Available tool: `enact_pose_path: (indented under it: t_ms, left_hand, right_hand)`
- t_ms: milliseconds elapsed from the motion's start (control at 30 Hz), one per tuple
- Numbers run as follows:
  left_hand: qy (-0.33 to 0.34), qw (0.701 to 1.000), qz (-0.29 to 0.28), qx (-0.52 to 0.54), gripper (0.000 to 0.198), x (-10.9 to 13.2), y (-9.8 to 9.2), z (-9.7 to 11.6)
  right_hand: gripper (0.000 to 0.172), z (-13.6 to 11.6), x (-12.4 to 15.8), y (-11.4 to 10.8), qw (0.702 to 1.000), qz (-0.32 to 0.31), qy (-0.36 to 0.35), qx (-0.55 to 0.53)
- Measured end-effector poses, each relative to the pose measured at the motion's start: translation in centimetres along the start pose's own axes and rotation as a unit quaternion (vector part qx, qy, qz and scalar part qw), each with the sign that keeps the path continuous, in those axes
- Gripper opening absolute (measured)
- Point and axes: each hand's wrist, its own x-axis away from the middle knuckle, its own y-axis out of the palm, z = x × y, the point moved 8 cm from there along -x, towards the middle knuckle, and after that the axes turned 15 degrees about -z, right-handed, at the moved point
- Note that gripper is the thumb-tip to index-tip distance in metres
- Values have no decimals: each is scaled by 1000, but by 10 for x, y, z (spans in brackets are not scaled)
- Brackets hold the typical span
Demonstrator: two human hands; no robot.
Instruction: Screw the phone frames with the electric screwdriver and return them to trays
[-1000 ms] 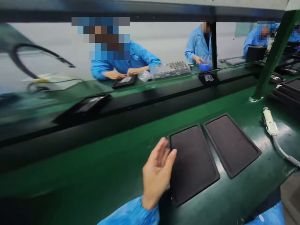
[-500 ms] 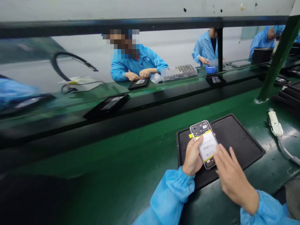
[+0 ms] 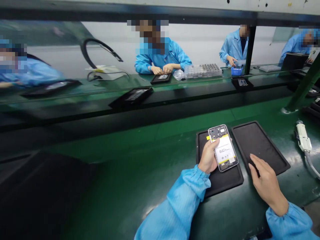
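Observation:
My left hand [image 3: 208,156] grips an opened phone [image 3: 223,147] with its back cover off, showing a white battery with yellow edges and the board at its top. The phone is held over the left of two black trays [image 3: 220,176] on the green bench. My right hand [image 3: 265,180] lies on the near edge of the right black tray [image 3: 262,143], fingers stretched out, with nothing in it. Both arms wear blue sleeves.
A black conveyor [image 3: 175,100] runs across beyond the bench, carrying black trays [image 3: 132,96]. Several people in blue coats work on its far side. A white tool with a grey cable [image 3: 303,141] lies at the right. A green post [image 3: 302,90] stands far right.
A second ago only my left hand showed, open beside the two trays. It now holds the phone; my right hand came in over it, then moved off onto the right tray.

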Motion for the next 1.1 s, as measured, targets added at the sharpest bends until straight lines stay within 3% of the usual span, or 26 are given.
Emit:
enact_pose_path:
  t_ms: [200,367,467,633,733,933,1033,1100]
  left_hand:
    - [-3,1000,-11,23,39,0,1,-1]
    - [-14,998,-24,52,39,0,-1,-4]
    - [-29,996,-38,75,42,0,1,-8]
    - [-37,992,-68,98,54,3,12,-6]
    - [-22,993,-74,90,58,6,18,2]
    - [-9,997,-69,40,69,9,24,13]
    - [-25,998,-56,-4,72,9,23,15]
    - [-42,997,-42,-47,69,12,16,18]
  right_hand:
    - [38,3,-11,0,1000,-19,13,-6]
    - [34,-5,-24,-6,992,16,-3,-122]
    - [37,-2,-30,3,981,-3,56,-187]
    - [68,4,-32,37,916,-103,178,-345]
    - [80,-1,-31,54,868,-152,206,-426]
    - [68,-15,-34,67,806,-198,187,-525]
    - [58,-18,-35,66,788,-189,174,-560]
    - [52,-19,-35,59,795,-159,161,-564]
